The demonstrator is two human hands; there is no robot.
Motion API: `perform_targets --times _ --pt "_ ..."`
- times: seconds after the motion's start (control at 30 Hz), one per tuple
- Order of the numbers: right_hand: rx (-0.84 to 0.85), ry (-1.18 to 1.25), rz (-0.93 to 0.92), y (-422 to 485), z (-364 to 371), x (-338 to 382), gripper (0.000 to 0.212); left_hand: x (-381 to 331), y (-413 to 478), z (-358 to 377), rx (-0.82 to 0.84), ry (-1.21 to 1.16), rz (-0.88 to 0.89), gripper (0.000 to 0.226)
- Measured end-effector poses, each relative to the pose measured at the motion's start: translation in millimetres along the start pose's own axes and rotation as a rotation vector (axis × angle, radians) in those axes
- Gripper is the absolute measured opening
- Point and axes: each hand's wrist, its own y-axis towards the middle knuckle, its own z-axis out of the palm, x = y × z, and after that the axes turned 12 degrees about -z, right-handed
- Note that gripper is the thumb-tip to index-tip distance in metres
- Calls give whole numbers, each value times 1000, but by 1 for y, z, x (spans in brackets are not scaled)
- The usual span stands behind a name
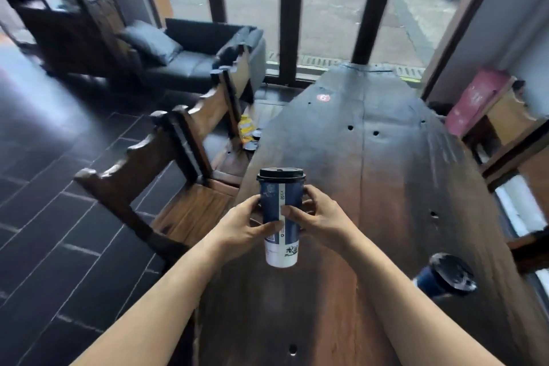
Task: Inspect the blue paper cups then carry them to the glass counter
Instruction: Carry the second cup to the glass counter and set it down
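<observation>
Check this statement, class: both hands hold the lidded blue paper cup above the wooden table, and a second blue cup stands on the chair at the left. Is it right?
Not quite. In the head view the second blue cup stands on the wooden table, to the right. Left hand and right hand do hold the lidded blue paper cup.

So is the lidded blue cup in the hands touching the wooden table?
Apart. The head view shows the blue cup lifted between both hands, its white base clear of the table.

Paper cup (280, 217), glossy plastic lid (280, 174); worn wood table (371, 175).
</observation>
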Motion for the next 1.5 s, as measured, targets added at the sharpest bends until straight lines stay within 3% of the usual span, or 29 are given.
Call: perform_targets --times 0.13,0.3,0.5,0.63,0.77,0.83,0.93,1.13,1.23,1.5 --pt "204 -12 -68 42 112 36 56 65 -54 -88 -198 -93 -112 71" --pt "403 -77 -213 73 288 97 57 160 -148 -209 -418 -226 -227 56" --pt "692 -124 -354 72 525 186 55 274 -296 -348 -673 -322 -344 61" --pt "871 -120 -447 56 647 240 51 326 -385 -403 -871 -373 -426 64" --pt "1047 -103 -584 31 760 282 29 367 -469 -441 -1091 -372 -526 54" --pt "1144 -88 -633 17 807 300 34 383 -503 -452 -1198 -412 -572 49" --pt "1284 -55 -667 -2 874 319 50 408 -544 -464 -1335 -480 -647 58" --pt "1583 -11 -768 -24 998 350 58 459 -595 -493 -1598 -521 -766 38" --pt "1740 32 -785 -30 1056 364 64 481 -611 -511 -1712 -599 -807 47" --pt "2132 2 -838 -59 1176 393 42 499 -634 -538 -1936 -742 -952 59"
